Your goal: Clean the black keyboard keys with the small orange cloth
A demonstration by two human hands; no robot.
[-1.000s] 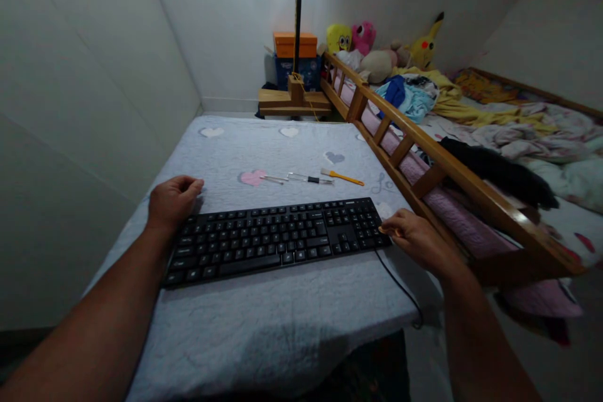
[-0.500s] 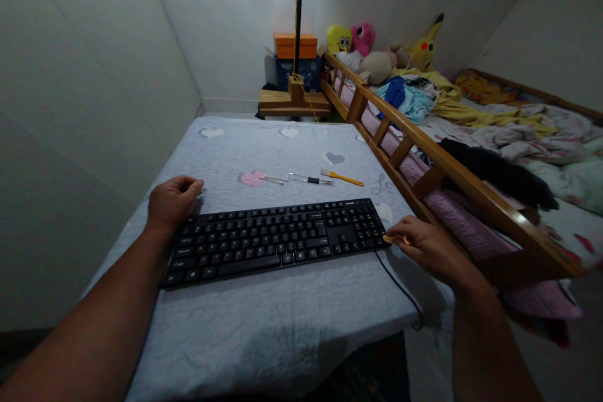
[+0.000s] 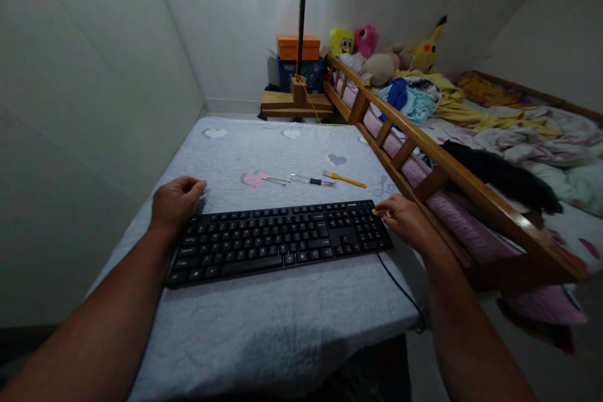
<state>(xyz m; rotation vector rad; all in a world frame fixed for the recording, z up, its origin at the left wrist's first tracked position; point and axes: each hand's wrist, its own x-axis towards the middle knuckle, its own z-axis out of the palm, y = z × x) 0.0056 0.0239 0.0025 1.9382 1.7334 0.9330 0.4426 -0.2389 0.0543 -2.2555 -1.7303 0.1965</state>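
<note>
The keyboard (image 3: 277,242) stretches lengthwise across, right end angled away; my right grip (image 3: 401,217) pinches a tan piece (image 3: 375,212), my left grip (image 3: 174,202) curls closed.

The bare left forearm (image 3: 103,301) slants up from the lower-left corner to the left grip (image 3: 175,202), left of centre, its fingers loosely curled, thumb near the index finger. The right forearm (image 3: 464,320) rises from the lower right, leaning inward; the right grip (image 3: 402,218) points left, thumb and fingertips pinched together.
</note>
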